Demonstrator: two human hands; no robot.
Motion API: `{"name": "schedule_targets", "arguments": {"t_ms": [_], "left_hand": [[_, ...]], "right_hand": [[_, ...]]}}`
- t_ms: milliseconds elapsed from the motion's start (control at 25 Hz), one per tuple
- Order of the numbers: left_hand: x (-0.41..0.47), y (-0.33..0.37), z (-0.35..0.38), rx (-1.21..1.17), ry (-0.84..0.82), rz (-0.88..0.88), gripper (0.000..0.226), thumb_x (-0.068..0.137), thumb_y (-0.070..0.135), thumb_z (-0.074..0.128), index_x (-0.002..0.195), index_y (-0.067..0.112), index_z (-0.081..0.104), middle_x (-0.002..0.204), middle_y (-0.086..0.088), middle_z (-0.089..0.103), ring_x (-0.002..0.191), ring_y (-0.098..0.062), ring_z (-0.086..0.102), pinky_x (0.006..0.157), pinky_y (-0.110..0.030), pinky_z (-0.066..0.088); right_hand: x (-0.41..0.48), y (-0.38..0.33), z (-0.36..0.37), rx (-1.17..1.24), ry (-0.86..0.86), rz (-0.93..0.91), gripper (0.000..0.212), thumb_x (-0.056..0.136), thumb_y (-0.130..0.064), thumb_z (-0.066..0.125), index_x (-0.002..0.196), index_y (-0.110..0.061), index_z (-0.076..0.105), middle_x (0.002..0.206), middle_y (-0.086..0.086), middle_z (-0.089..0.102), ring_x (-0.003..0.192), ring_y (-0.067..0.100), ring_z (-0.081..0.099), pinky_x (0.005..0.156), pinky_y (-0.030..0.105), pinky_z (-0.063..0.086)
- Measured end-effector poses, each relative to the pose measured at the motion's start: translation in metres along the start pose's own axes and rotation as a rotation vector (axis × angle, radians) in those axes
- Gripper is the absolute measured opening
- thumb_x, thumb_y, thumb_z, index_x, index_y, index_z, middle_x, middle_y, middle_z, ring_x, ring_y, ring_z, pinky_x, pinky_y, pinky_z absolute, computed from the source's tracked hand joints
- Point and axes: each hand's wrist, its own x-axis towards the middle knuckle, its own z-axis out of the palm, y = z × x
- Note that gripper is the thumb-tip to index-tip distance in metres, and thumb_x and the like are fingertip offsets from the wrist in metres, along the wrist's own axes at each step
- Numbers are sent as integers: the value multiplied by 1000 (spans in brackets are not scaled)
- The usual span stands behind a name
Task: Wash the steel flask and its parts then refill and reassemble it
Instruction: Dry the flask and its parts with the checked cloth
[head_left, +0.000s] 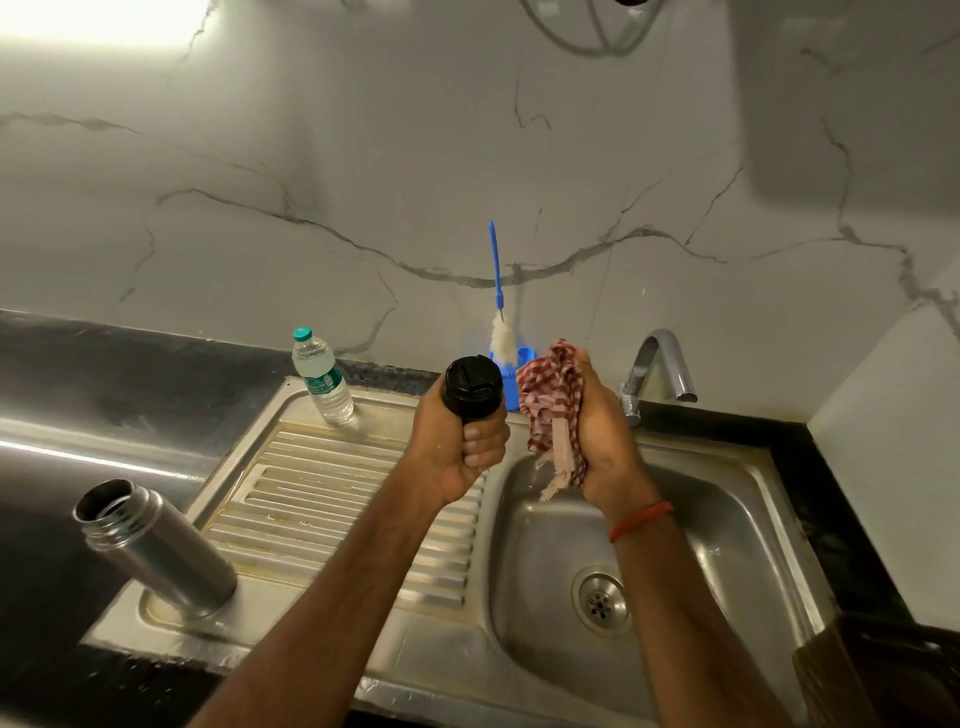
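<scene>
The steel flask (156, 545) stands open-mouthed and upright at the near left corner of the drainboard (332, 499). My left hand (462, 452) grips the flask's black cap (471, 387) from below, above the drainboard's right edge. Just to its right, my right hand (602, 447) holds a bunched red-and-white checked cloth (550, 415) over the back of the sink basin (727, 545). Cap and cloth are a little apart.
A plastic water bottle (322, 382) stands at the drainboard's far edge. A blue bottle brush (500, 312) stands in a blue holder (511, 382) against the marble wall. The tap (660, 369) is at the back right; no water runs. A dark basket (883, 675) sits at bottom right.
</scene>
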Motion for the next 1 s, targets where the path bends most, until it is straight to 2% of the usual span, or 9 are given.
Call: {"name": "schedule_targets", "arguments": {"t_ms": [80, 160, 280, 440, 600, 680, 800, 880, 1000], "left_hand": [[2, -3, -4, -19, 0, -7, 43, 101, 36, 30, 64, 17, 40, 40, 5, 29, 31, -7, 24, 30, -17, 17], [4, -4, -9, -28, 13, -4, 46, 102, 40, 31, 63, 18, 43, 41, 4, 30, 32, -7, 25, 31, -18, 18], [2, -3, -16, -24, 42, 19, 62, 99, 64, 35, 64, 17, 53, 47, 2, 35, 36, -8, 29, 37, -20, 18], [-7, 4, -36, 124, 223, 96, 66, 94, 74, 40, 101, 14, 66, 67, -4, 55, 49, -12, 38, 46, -21, 27], [-17, 16, -65, 128, 343, 153, 60, 96, 68, 46, 124, 18, 61, 86, -9, 62, 53, -14, 52, 52, -21, 44], [-24, 19, -76, 87, 370, 175, 57, 98, 64, 46, 125, 16, 59, 94, -11, 65, 58, -18, 61, 55, -23, 49], [-35, 19, -93, 104, 401, 189, 54, 97, 60, 51, 124, 14, 53, 105, -17, 66, 66, -25, 69, 54, -25, 53], [-46, 18, -110, 258, 426, 210, 52, 96, 55, 58, 124, 12, 52, 106, -18, 66, 68, -27, 69, 56, -27, 55], [-64, 17, -139, 583, 522, 243, 41, 91, 41, 72, 111, 9, 55, 108, -16, 66, 80, -24, 70, 62, -29, 59]], "right_hand": [[0, 4, 0, 116, -12, 42, 60, 94, -59, 50, 116, -7, 70, 97, 11, 69, 86, 22, 65, 75, 33, 54], [-1, 6, 1, 151, -29, 50, 56, 96, -59, 47, 112, -11, 71, 93, 7, 71, 81, 18, 66, 71, 30, 55], [-2, 7, 1, 108, -15, 25, 58, 94, -63, 44, 116, -14, 69, 93, 4, 72, 82, 16, 68, 67, 30, 54], [-2, 9, 2, -6, -15, -56, 62, 90, -64, 47, 127, -17, 64, 101, 6, 73, 89, 22, 70, 68, 36, 56], [-3, 17, 7, 76, -84, -34, 58, 93, -60, 49, 129, -15, 64, 89, 3, 72, 73, 17, 67, 53, 30, 54], [0, 24, 12, 98, -118, -4, 62, 94, -60, 51, 130, -11, 63, 86, 3, 70, 68, 16, 65, 51, 28, 53], [0, 32, 20, 136, -195, 23, 57, 98, -57, 48, 122, -8, 66, 82, 4, 66, 62, 15, 60, 48, 27, 51], [-1, 35, 25, 127, -229, 36, 53, 97, -57, 48, 114, -12, 70, 80, 3, 66, 60, 14, 59, 49, 27, 50], [0, 40, 31, 107, -283, 69, 54, 97, -60, 49, 116, -14, 68, 82, 1, 63, 60, 11, 59, 49, 25, 50]]}}
